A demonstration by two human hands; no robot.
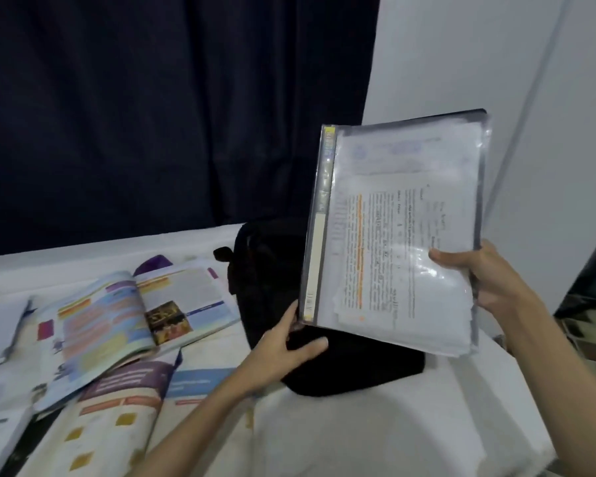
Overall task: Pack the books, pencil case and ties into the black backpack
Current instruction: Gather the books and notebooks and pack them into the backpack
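Backpack (pixel 324 366), black, lies on a white-covered surface, apparently a bed (pixel 375 435), with its upper part rising toward the dark curtain (pixel 152 115) behind. Whether its mouth is unzipped cannot be told; the fabric is too dark to read.

Left hand (pixel 286 349) rests on the near edge of the backpack, thumb out across the black fabric and fingers curled over the rim just below the folder's lower corner. Its grip appears closed on the bag, judged to steady it or hold the opening apart for loading.

Right hand (pixel 479 280) grips a clear plastic folder (pixel 393 228) stuffed with printed sheets, thumb on the front face and fingers behind, at the lower right edge. The folder is held upright and slightly tilted, spine side toward the left, directly above the backpack and clear of the bed. This attitude suits lowering it edge-first into the bag.

Remaining items: an open textbook (pixel 128 311) lies face up to the left of the backpack, overlapping a second open book (pixel 117 407) nearer the camera; further white pages (pixel 0 325) sit at the far left. A purple object (pixel 154 263) shows behind the textbook; its identity is unclear. No ties are identifiable.

Assessment: packing is at an early stage, most books being outside the bag.
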